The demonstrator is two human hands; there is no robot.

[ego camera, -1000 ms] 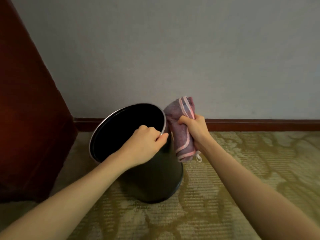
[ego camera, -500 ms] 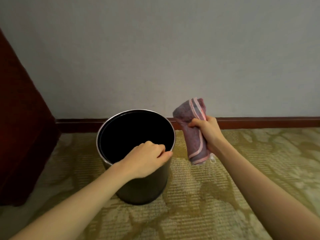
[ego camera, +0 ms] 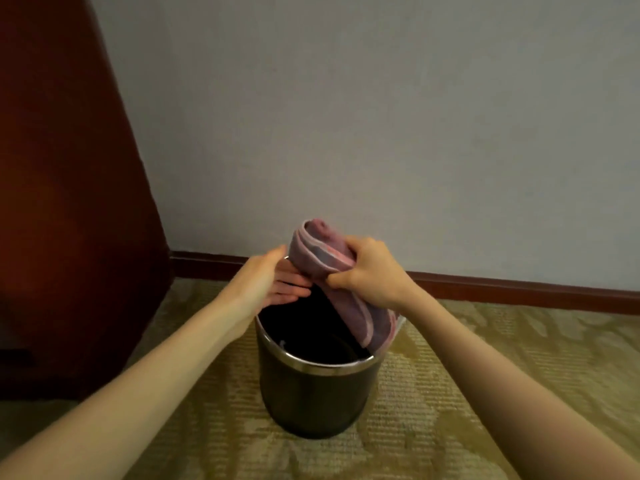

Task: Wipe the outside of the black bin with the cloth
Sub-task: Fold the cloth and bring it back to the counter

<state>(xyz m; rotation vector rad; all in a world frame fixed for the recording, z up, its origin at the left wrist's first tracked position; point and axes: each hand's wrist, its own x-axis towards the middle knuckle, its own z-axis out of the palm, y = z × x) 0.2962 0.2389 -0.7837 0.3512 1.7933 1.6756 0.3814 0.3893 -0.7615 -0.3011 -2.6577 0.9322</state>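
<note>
Bin (ego camera: 311, 393) upright on the carpet (ego camera: 467, 393), dead centre below me, wall (ego camera: 381, 133) at its 12, dark wood cabinet (ego camera: 69, 202) at its 9

Right hand (ego camera: 370, 271): fingers and thumb curled tight round the bunched cloth (ego camera: 325, 258), gripping mid-length. Top of the cloth sticks up past the bin's 12, lower end hangs over the mouth toward the chrome rim (ego camera: 311, 365) at 3. Can't tell if that end touches the rim or dips inside

Left hand (ego camera: 263, 282): open, fingers straight, palm toward the cloth, holding nothing. Fingertips just beside the cloth; contact unclear

Cloth isn't on the outer wall yet, so I'd say the wiping stroke isn't under way; looks like I'm about to refold or regrip

Risks as I see them:
- neither hand is on the bin. Side pressure from the wipe could slide or tip it on the carpet; left hand should take the rim first
- a sloppy handover or regrip above the open mouth drops the cloth inside
- if the hanging end drags the inner wall, it may pick up dirt and smear it onto the outside
- a bunched cloth gives a small contact patch, so streaks and missed bands are likely, especially low down and round at 12 by the wall

Writing: none readable. No label showing on the bin. Small white tag (ego camera: 398, 320) at the cloth's lower end, too small to read
</note>
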